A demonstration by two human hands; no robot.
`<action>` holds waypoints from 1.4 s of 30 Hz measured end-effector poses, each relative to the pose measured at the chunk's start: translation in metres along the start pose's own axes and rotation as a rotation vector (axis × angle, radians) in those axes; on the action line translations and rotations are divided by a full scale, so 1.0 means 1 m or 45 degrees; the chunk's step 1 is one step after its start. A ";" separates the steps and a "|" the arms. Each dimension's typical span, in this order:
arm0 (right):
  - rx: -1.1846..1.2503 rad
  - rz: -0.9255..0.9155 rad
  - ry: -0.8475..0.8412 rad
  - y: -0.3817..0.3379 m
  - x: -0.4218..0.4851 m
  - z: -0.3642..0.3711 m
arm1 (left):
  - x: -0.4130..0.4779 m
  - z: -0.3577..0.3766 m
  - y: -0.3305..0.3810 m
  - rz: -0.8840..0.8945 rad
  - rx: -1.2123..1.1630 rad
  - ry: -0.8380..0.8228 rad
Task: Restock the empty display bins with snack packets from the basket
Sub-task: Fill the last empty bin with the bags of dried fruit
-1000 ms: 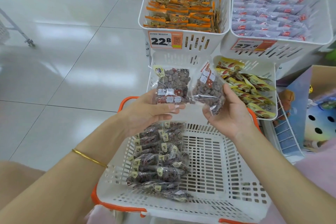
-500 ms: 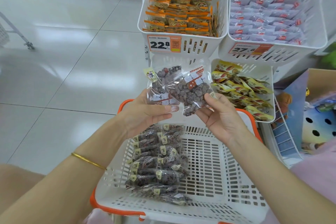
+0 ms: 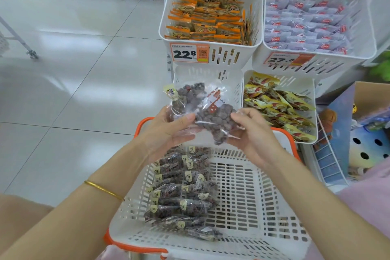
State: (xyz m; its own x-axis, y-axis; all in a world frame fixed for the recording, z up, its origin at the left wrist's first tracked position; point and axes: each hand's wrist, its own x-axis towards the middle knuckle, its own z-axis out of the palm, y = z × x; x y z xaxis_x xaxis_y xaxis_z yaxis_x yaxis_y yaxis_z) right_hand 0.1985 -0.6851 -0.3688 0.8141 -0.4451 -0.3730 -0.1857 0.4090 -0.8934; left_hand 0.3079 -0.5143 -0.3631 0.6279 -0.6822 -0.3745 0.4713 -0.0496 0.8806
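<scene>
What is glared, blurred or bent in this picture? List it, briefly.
Head view: ceiling lights glare in soft bands on the floor. Head view: the left hand is slightly motion-smeared, as are the packets it holds with the right hand. Head view: the top bins bow from the wide lens.

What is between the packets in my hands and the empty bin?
Nothing visible lies between. The left hand and right hand hold the packets just in front of the empty bin, whose top is open.

orange-packet bin tag [image 3: 190,54]: 22.8 | purple-packet bin tag [image 3: 283,59]: 27.6
</scene>
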 end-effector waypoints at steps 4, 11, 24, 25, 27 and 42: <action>-0.522 -0.127 -0.006 -0.020 0.007 -0.019 | 0.003 -0.012 0.001 0.013 0.020 0.023; -0.629 -0.393 -0.151 -0.024 0.010 0.001 | 0.011 -0.014 -0.017 -0.151 0.368 -0.097; -0.933 0.017 -0.431 -0.011 0.040 -0.002 | 0.014 -0.019 -0.047 -0.190 0.661 -0.002; -0.897 0.171 -0.521 -0.010 0.042 -0.007 | 0.017 -0.023 -0.048 -0.199 0.655 -0.011; -0.772 0.267 -0.602 -0.006 0.051 -0.009 | 0.025 -0.029 -0.045 -0.196 0.681 -0.041; -0.828 -0.720 -0.019 0.033 0.166 0.036 | 0.133 -0.096 -0.047 0.320 1.128 0.575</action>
State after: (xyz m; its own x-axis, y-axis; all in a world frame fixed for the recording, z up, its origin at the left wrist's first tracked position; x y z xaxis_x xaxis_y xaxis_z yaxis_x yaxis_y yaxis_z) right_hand 0.3474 -0.7163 -0.4512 0.8857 -0.4318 0.1706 -0.0244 -0.4103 -0.9116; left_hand 0.4290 -0.5324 -0.4824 0.9063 -0.4180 -0.0624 -0.2181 -0.5891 0.7781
